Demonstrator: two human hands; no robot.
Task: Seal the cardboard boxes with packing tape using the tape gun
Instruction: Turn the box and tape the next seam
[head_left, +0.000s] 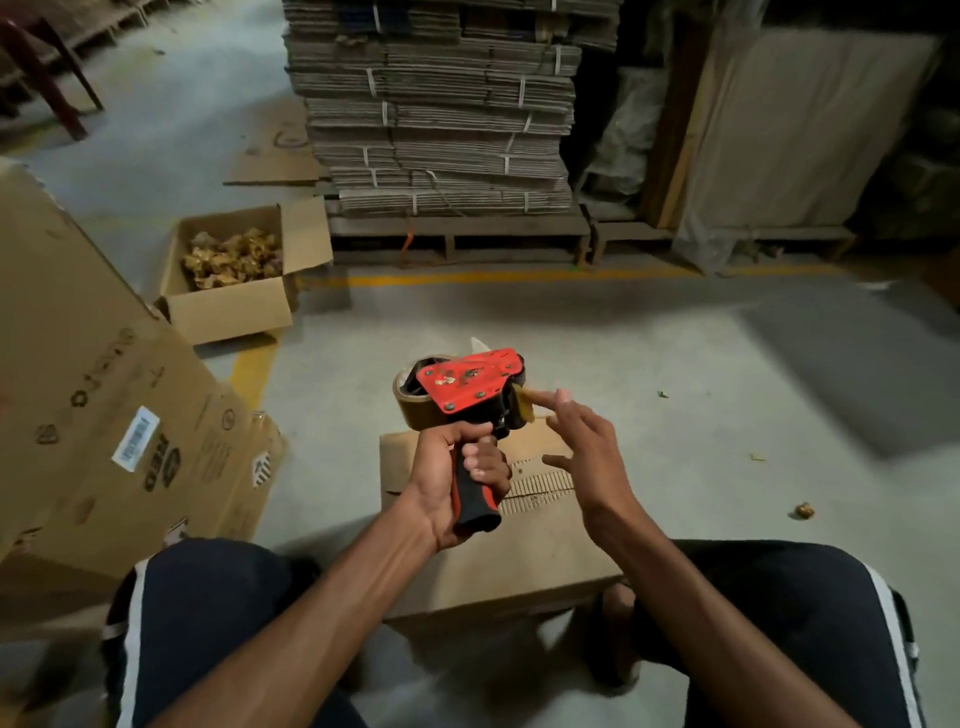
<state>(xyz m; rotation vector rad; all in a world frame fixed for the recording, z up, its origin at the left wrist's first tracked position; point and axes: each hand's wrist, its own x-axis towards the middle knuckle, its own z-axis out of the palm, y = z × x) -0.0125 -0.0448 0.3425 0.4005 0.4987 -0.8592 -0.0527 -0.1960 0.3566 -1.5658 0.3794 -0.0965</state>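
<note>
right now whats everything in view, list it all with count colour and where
tape gun: one, red body with red and black handle, held up at centre
tape roll: one, brown, mounted on the gun's left side
small box: one, brown cardboard, on the floor between the knees, under the gun
open box: one, brown, holding golden wrapped pieces, left of centre
large box: one, brown with a white label, tilted at far left
flat cardboard stack: one tall pile, grey-brown, on a pallet at the back
floor lines: yellow, on grey concrete
left hand: grips the handle
right hand: fingers straight, fingertip touching the tape end
</note>
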